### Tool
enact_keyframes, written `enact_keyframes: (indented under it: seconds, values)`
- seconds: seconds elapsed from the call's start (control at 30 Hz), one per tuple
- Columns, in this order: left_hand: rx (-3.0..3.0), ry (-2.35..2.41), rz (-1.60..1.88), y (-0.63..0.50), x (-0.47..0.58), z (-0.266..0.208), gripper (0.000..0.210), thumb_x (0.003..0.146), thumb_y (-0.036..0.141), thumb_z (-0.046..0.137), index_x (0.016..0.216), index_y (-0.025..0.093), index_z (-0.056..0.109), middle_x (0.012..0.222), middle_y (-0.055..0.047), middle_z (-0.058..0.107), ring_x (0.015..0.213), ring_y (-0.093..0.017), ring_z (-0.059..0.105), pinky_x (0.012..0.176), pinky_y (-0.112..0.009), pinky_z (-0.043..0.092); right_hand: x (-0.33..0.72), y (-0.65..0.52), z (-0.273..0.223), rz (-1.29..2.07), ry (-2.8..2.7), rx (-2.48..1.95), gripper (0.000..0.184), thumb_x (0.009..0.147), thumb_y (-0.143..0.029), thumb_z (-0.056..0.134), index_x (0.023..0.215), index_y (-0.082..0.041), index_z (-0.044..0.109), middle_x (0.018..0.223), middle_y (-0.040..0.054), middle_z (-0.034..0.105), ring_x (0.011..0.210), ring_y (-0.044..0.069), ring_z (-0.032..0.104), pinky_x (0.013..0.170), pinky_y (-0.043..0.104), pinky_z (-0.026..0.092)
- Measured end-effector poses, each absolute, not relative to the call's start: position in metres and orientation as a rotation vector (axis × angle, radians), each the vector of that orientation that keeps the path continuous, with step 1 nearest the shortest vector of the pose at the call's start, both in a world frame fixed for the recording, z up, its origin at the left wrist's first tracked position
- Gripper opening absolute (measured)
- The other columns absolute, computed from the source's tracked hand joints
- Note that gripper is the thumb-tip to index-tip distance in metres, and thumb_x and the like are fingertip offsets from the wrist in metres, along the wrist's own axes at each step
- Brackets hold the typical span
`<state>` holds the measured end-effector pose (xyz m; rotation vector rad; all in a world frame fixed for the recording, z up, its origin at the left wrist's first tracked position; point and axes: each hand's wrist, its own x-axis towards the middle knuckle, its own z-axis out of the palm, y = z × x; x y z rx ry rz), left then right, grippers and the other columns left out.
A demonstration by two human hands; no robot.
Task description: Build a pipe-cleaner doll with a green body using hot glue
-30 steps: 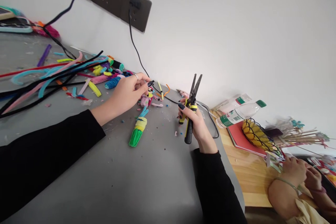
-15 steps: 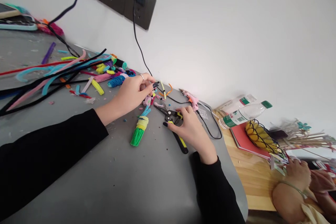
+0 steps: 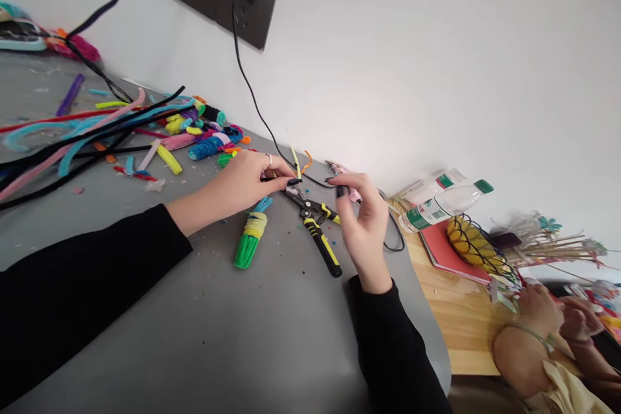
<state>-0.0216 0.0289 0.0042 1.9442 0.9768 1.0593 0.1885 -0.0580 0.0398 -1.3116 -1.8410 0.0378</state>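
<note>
My left hand (image 3: 252, 176) pinches a short piece of black pipe cleaner (image 3: 295, 182) between thumb and fingertips. Just below its fingertips lie wire strippers (image 3: 321, 246) with black and yellow handles, open on the grey table. My right hand (image 3: 363, 223) hovers over their right handle, thumb and forefinger curved and slightly apart, with nothing visible between them. Below my left wrist lies a small bundle of green and yellow pipe cleaner (image 3: 251, 239) with light blue ends. Behind my right fingers, a pink glue gun (image 3: 354, 195) is partly hidden.
Loose pipe cleaners (image 3: 97, 129) and small coloured bundles (image 3: 208, 145) cover the table's left. A black cord (image 3: 252, 97) runs from the wall socket (image 3: 246, 3). Rightward are plastic bottles (image 3: 436, 206), a red notebook (image 3: 446, 252), a yellow-filled basket (image 3: 470, 242) and another person's hands (image 3: 538, 310).
My right hand has let go of the wire strippers and risen off them. My left hand has come slightly down and right, still pinching the black piece. The view has shifted a little.
</note>
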Motion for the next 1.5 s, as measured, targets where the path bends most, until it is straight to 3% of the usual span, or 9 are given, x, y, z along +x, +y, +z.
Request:
enact_keyframes:
  seconds: [0.1, 0.27, 0.83, 1.27, 1.5]
  values:
    - [2.010, 0.927, 1.027, 0.026, -0.020, 0.005, 0.024, 0.085, 0.036, 0.065, 0.096, 0.023, 0.082, 0.090, -0.004, 0.082, 0.079, -0.022, 0.073, 0.073, -0.031, 0.057, 0.185, -0.053, 0.033, -0.088, -2.052, -1.347, 0.018, 0.100, -0.027, 0.055, 0.110, -0.029, 0.070, 0.119, 0.0052, 0.074, 0.118, 0.026, 0.064, 0.111, 0.047, 0.035]
    - [2.081, 0.863, 0.975, 0.025, -0.020, 0.007, 0.027, 0.087, 0.038, 0.060, 0.093, 0.024, 0.082, 0.091, -0.003, 0.082, 0.078, -0.021, 0.073, 0.069, -0.028, 0.054, 0.183, -0.049, 0.026, -0.190, -2.153, -1.332, 0.017, 0.106, -0.024, 0.053, 0.109, -0.029, 0.070, 0.118, 0.0039, 0.075, 0.116, 0.024, 0.065, 0.109, 0.046, 0.032]
    - [2.142, 0.845, 0.903, 0.026, -0.021, 0.008, 0.028, 0.088, 0.032, 0.057, 0.098, 0.021, 0.081, 0.091, -0.002, 0.081, 0.078, -0.019, 0.070, 0.072, -0.028, 0.051, 0.185, -0.045, 0.018, -0.217, -2.118, -1.263, 0.011, 0.100, -0.017, 0.060, 0.094, -0.026, 0.064, 0.106, 0.0004, 0.075, 0.107, 0.021, 0.067, 0.105, 0.043, 0.031]
    - [2.284, 0.733, 1.078, 0.014, -0.013, 0.006, 0.025, 0.088, 0.024, 0.056, 0.091, 0.018, 0.080, 0.072, 0.000, 0.075, 0.054, -0.013, 0.055, 0.059, -0.026, 0.044, 0.183, -0.041, 0.010, -0.293, -2.007, -1.284, 0.015, 0.093, -0.014, 0.061, 0.084, -0.025, 0.057, 0.109, 0.0019, 0.074, 0.111, 0.023, 0.063, 0.101, 0.042, 0.033]
    - [2.402, 0.667, 1.246, 0.013, -0.008, -0.004, 0.020, 0.090, 0.019, 0.054, 0.081, 0.017, 0.073, 0.076, -0.003, 0.075, 0.051, -0.012, 0.052, 0.058, -0.026, 0.046, 0.174, -0.037, 0.002, -0.394, -1.928, -1.251, 0.018, 0.090, -0.010, 0.061, 0.081, -0.024, 0.054, 0.106, 0.0019, 0.075, 0.106, 0.023, 0.063, 0.099, 0.041, 0.033]
